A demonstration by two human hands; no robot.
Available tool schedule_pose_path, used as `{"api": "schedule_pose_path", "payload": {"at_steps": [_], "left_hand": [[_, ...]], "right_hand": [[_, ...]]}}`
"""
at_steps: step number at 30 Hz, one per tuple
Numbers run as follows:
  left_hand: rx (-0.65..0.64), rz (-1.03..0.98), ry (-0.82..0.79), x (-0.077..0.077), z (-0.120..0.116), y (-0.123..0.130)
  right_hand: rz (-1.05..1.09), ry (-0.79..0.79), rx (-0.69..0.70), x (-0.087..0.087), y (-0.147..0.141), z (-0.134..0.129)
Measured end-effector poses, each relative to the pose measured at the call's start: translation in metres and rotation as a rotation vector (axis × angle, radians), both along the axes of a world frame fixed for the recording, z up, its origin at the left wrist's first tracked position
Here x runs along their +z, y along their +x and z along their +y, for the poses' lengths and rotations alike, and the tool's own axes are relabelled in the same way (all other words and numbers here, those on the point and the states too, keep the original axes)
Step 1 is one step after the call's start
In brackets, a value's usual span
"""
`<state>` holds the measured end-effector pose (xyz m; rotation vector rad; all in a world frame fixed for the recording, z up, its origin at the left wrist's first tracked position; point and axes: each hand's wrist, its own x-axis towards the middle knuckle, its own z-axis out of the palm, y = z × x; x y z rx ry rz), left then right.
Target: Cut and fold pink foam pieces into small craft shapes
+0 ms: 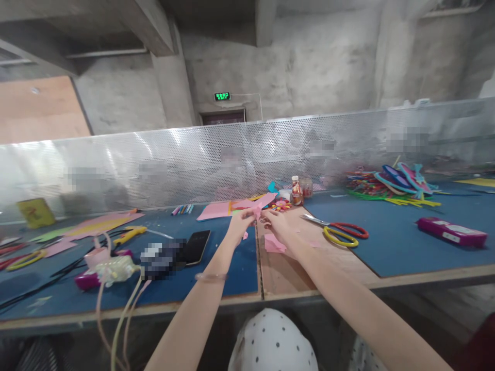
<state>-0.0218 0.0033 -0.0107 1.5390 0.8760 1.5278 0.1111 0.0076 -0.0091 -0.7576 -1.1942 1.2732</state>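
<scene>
Both hands are close together above the middle of the table. A small folded piece of pink paper (258, 211) is pinched between the fingers of my left hand (242, 222), which wears a bracelet at the wrist. My right hand (275, 221) has its fingers bent in at the right side of this piece; its fingertips are too small to make out fully. Below the hands, a pink paper scrap (274, 243) lies on the bare wooden board (286, 278). Pink sheets (216, 210) lie behind my left hand.
Red and yellow scissors (344, 233) lie right of my hands. A bottle (296, 191) stands behind. Phone (196, 247), corded pouch (116, 269) and yellow pliers (129, 235) are left; a purple box (451, 232) and colourful craft pieces (406, 180) are right. A perforated metal partition (174, 165) borders the back.
</scene>
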Motion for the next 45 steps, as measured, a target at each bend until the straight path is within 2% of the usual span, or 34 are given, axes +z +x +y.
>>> {"api": "schedule_pose_path", "payload": {"at_steps": [8,14,22,25,33,38,45], "left_hand": [[0.011,-0.061,-0.041,0.002,-0.002,0.000],[0.077,0.005,-0.023,0.007,-0.009,0.000],[0.148,0.147,0.043,0.008,-0.010,-0.001],[0.122,0.123,0.064,0.005,-0.006,-0.001],[0.194,0.097,0.056,0.005,-0.006,-0.002],[0.167,-0.011,0.008,0.003,-0.004,-0.001],[0.126,-0.005,-0.008,0.004,-0.004,-0.001]], "right_hand": [[-0.003,0.009,0.006,-0.001,0.001,0.002],[-0.059,-0.009,0.044,0.006,-0.002,-0.004],[-0.346,0.061,-0.175,0.006,-0.006,-0.010],[-0.412,0.089,-0.207,0.009,-0.007,-0.016],[-0.418,0.101,-0.149,0.007,-0.008,-0.012],[-0.413,0.092,-0.152,0.005,-0.008,-0.009],[-0.433,0.157,-0.107,0.003,-0.007,-0.009]]}}
